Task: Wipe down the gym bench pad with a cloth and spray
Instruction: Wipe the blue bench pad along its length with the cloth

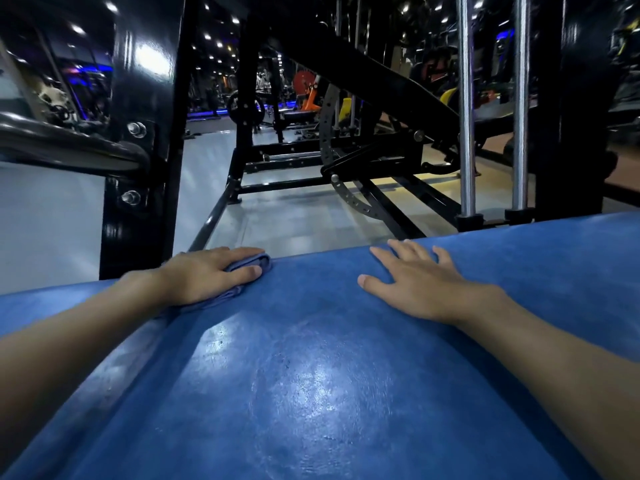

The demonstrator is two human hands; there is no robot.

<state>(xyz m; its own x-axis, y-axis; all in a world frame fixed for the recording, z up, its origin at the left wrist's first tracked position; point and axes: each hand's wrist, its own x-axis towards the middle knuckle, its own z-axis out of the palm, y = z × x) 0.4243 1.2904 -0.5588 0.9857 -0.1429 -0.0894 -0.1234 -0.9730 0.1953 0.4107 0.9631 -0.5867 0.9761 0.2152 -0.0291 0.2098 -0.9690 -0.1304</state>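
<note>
A wide blue bench pad (311,375) fills the lower half of the view, shiny with wet patches near its middle. My left hand (204,275) presses a folded blue-grey cloth (258,263) flat against the pad's far left edge, fingers wrapped over it. My right hand (415,282) lies flat on the pad near its far edge, fingers spread, holding nothing. No spray bottle is in view.
A black steel upright (138,168) with bolts stands just beyond the pad at the left. Two chrome guide rods (465,109) rise at the right. A black machine frame (346,168) with a perforated adjustment arc sits on the grey floor (294,220) ahead.
</note>
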